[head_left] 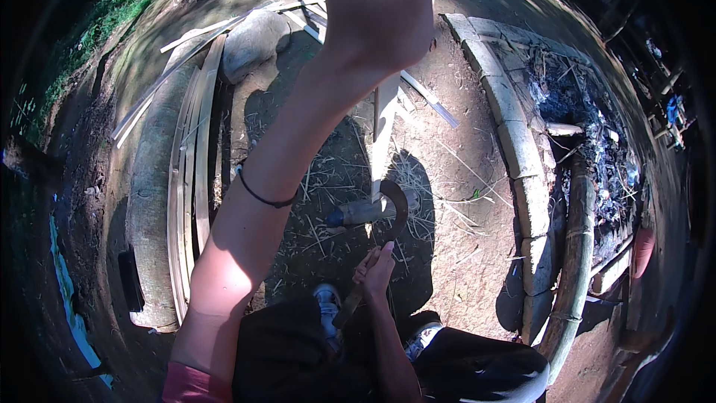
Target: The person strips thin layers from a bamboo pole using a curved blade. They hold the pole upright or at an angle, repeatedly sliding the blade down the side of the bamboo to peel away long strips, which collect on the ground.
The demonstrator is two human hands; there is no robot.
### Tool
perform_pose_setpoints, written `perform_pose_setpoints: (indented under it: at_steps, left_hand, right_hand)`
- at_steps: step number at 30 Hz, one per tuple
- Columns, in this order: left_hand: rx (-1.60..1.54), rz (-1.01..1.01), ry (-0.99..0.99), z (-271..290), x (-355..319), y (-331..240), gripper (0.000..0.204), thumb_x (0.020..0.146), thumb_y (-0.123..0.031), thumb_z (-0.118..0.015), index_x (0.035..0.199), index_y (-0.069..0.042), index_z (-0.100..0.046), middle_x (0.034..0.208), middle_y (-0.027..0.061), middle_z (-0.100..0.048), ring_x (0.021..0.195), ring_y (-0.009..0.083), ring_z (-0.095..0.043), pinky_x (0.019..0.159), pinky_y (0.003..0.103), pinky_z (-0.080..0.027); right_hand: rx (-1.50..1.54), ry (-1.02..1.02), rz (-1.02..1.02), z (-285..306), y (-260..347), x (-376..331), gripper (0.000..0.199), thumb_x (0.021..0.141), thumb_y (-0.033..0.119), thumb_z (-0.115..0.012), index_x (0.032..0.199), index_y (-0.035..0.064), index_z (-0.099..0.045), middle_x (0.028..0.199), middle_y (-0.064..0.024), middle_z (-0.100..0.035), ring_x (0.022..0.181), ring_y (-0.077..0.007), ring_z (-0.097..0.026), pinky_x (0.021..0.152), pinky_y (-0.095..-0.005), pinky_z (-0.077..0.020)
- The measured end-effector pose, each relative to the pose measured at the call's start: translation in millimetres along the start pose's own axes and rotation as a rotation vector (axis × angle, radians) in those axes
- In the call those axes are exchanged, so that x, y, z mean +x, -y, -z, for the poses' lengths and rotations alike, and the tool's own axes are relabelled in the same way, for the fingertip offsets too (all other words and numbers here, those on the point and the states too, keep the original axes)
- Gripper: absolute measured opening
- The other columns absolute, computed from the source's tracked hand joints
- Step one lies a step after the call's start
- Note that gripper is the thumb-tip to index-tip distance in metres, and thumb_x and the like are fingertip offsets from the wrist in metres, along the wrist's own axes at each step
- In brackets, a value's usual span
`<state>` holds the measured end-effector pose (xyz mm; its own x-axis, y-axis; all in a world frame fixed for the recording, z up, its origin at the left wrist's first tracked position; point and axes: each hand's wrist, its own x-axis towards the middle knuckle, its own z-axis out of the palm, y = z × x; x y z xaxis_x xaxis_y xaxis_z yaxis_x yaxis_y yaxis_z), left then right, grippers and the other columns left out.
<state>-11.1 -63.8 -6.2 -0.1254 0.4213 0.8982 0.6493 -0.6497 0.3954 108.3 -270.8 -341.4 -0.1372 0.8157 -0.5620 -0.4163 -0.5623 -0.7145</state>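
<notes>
My left hand [380, 11] is raised at the top, close to the camera, its fingers closed. A pale bamboo strip [384, 130] rises behind that wrist, and the hand appears to grip its hidden upper end. The strip's lower end meets a short round log [365, 213] on the ground. My right hand [375, 272] is closed around the handle of a sickle [399, 213], low between my knees. The sickle's curved blade lies over the log, against or very near the strip's foot; contact cannot be told.
A thick log [153, 216] on the left bears long split strips [195, 149] beside a grey stone [253, 43]. Shavings litter the dirt. On the right, a block-edged fire pit [514, 142] holds ash, with a bamboo pole [578, 239] along it. A black phone-like object [130, 282] rests on the left log.
</notes>
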Motion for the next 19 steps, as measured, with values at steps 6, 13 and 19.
perform_pose_setpoints:
  at_steps: [6,13,19]
  left_hand:
    - [0.067,-0.189,0.039,-7.4,2.1,8.9,0.004,0.083,-0.005,-0.056,0.085,-0.002,-0.054,0.067,0.0089,-0.051,0.056,0.0224,-0.051,0.049,0.034,-0.042]
    - [0.441,-0.395,0.015,-10.0,5.6,8.2,0.015,0.075,-0.005,-0.057,0.089,-0.001,-0.057,0.076,0.0161,-0.056,0.067,0.0312,-0.055,0.06,0.042,-0.046]
    - [0.098,-0.294,-0.079,-10.0,11.4,70.4,0.009,0.081,-0.007,-0.055,0.089,-0.002,-0.057,0.077,0.0146,-0.057,0.069,0.0287,-0.056,0.062,0.041,-0.046]
  right_hand:
    - [-0.161,0.014,0.239,-7.9,5.1,-9.5,0.057,0.103,0.05,-0.03,0.067,0.0073,-0.041,0.05,-0.0037,-0.041,0.037,-0.0131,-0.04,0.036,-0.0294,-0.0328]
    - [-0.73,-0.22,0.629,18.8,-52.3,9.4,0.058,0.105,0.039,-0.031,0.06,0.0043,-0.044,0.049,-0.0024,-0.043,0.04,-0.0116,-0.042,0.041,-0.0285,-0.0339]
    - [-0.012,0.026,0.065,-2.0,-34.0,-2.0,0.055,0.101,0.048,-0.04,0.065,0.0058,-0.044,0.05,-0.0064,-0.046,0.041,-0.0205,-0.045,0.043,-0.0359,-0.0403]
